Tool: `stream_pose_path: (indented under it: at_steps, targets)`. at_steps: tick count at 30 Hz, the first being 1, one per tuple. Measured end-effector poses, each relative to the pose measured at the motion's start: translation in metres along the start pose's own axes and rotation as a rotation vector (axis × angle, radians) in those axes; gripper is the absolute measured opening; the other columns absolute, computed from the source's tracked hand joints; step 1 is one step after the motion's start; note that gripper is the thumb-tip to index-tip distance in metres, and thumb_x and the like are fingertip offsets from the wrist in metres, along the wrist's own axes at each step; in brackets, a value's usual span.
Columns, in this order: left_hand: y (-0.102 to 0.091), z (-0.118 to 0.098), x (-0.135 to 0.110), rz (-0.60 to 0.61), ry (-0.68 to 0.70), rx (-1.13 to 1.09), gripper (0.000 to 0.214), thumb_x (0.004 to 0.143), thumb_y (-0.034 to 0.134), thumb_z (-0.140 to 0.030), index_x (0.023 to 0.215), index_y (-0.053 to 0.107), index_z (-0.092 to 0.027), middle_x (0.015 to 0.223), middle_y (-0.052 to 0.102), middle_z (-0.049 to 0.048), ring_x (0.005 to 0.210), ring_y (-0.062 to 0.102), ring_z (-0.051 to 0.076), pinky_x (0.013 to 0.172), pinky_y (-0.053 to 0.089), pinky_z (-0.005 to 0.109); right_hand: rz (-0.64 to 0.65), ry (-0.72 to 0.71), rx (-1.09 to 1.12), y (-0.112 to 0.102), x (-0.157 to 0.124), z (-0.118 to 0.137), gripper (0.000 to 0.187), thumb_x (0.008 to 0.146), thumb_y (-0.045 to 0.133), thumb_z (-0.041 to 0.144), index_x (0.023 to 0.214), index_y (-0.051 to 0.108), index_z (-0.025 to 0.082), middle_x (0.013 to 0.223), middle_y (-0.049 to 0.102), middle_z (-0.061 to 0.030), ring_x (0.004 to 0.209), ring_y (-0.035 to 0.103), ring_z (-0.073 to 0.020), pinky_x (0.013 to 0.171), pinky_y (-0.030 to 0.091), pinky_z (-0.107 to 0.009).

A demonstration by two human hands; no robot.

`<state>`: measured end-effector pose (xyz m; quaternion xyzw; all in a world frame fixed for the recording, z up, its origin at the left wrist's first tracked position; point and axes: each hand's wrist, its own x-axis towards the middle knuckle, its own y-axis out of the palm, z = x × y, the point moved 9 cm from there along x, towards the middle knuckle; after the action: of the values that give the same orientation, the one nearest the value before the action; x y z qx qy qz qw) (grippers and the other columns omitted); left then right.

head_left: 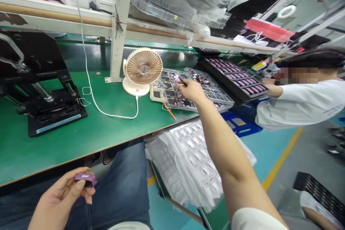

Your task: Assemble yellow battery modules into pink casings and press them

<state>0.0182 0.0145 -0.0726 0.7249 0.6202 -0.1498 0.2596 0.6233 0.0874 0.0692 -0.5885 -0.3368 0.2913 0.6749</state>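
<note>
My left hand (61, 194), low over my lap, pinches a small purple curved part (85, 177) that has a pale label and a dark inside. On the far side of the bench, my right hand (192, 90) is closed around a slim dark tool (183, 82); its exact kind cannot be made out. That hand is over a clear plastic tray (172, 105) with dark square pockets and small shiny parts. Beside it lies another clear tray (212, 91) with small dark and reddish pieces. An orange stick (169, 111) rests at the near tray's front edge.
A cream desk fan (144, 70) with a white cable stands left of the trays. A black press (51, 90) occupies the bench's left. Black trays of purple parts (237, 75) sit right, near a co-worker (299, 100). Wrapped trays (188, 151) are stacked below the bench edge.
</note>
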Motion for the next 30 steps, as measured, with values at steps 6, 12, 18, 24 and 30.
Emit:
stream_pose_path:
  at_steps: [6, 12, 18, 24, 30]
  targets:
    - [0.004, 0.002, -0.003, 0.040, -0.013, -0.003, 0.051, 0.060, 0.102, -0.050, 0.097, 0.085, -0.018, 0.080, 0.082, 0.0113, 0.058, 0.073, 0.027, 0.055, 0.066, 0.039, 0.012, 0.019, -0.004, 0.009, 0.021, -0.007, 0.042, 0.094, 0.073, 0.052, 0.110, 0.084, 0.015, 0.102, 0.080, -0.0179, 0.099, 0.073, -0.0322, 0.087, 0.052, -0.035]
    - [0.012, -0.004, -0.010, 0.011, 0.017, 0.004, 0.055, 0.059, 0.100, -0.057, 0.094, 0.083, -0.018, 0.068, 0.077, 0.0072, 0.053, 0.069, 0.024, 0.055, 0.064, 0.036, -0.022, 0.032, 0.005, 0.006, 0.021, -0.019, 0.041, 0.098, 0.065, 0.044, 0.113, 0.083, 0.010, 0.105, 0.080, -0.0207, 0.101, 0.072, -0.0335, 0.088, 0.051, -0.038]
    - [0.020, -0.012, -0.022, -0.095, 0.105, -0.007, 0.055, 0.064, 0.098, -0.060, 0.095, 0.079, -0.018, 0.068, 0.075, 0.0044, 0.054, 0.066, 0.020, 0.052, 0.058, 0.030, 0.040, -0.022, 0.061, 0.011, 0.029, -0.017, 0.033, 0.091, 0.069, 0.038, 0.108, 0.085, 0.015, 0.092, 0.080, -0.0127, 0.092, 0.071, -0.0288, 0.085, 0.050, -0.033]
    - [0.015, -0.007, -0.019, -0.091, 0.121, -0.024, 0.053, 0.067, 0.097, -0.058, 0.097, 0.079, -0.019, 0.072, 0.077, 0.0048, 0.055, 0.067, 0.019, 0.053, 0.058, 0.029, -0.021, -0.011, 0.181, -0.003, 0.030, -0.025, 0.033, 0.088, 0.075, 0.042, 0.103, 0.084, 0.014, 0.087, 0.078, -0.0088, 0.082, 0.065, -0.0234, 0.080, 0.046, -0.032]
    - [0.003, 0.005, -0.004, 0.042, 0.027, -0.026, 0.050, 0.065, 0.099, -0.052, 0.097, 0.082, -0.017, 0.076, 0.080, 0.0094, 0.057, 0.071, 0.024, 0.057, 0.063, 0.035, -0.105, 0.082, 0.376, -0.012, 0.024, -0.047, 0.045, 0.089, 0.073, 0.054, 0.101, 0.081, 0.011, 0.089, 0.078, -0.0102, 0.075, 0.060, -0.0195, 0.074, 0.045, -0.031]
